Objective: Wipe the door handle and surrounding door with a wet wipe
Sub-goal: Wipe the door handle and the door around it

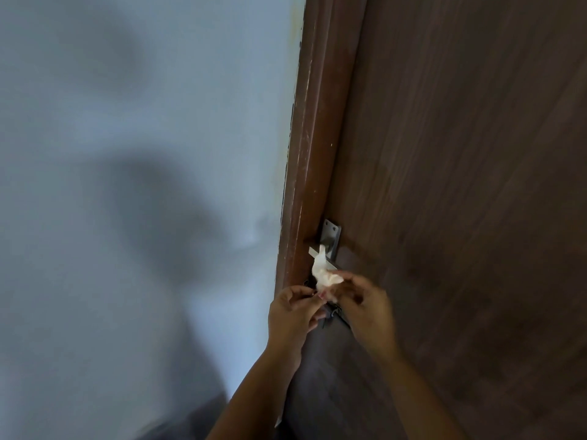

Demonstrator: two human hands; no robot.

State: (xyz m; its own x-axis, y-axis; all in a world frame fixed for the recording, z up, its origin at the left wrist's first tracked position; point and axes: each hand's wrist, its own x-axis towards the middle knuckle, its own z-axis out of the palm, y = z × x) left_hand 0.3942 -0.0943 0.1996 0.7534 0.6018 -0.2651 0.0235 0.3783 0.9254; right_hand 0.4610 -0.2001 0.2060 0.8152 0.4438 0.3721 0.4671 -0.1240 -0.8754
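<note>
Two grips: left hand [293, 309], right hand [365, 312] fingers [355, 281] pinch wet wipe [323, 275] | tip overlaps door handle [332, 238] | door frame [306, 185] alongside

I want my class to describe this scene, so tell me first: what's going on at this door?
A person stands at a brown wooden door, holding a crumpled white wet wipe between the left hand and the right hand. The hands are just below the metal door handle, and the wipe's upper end rises in front of its lever. Whether it touches the lever cannot be told.
</note>
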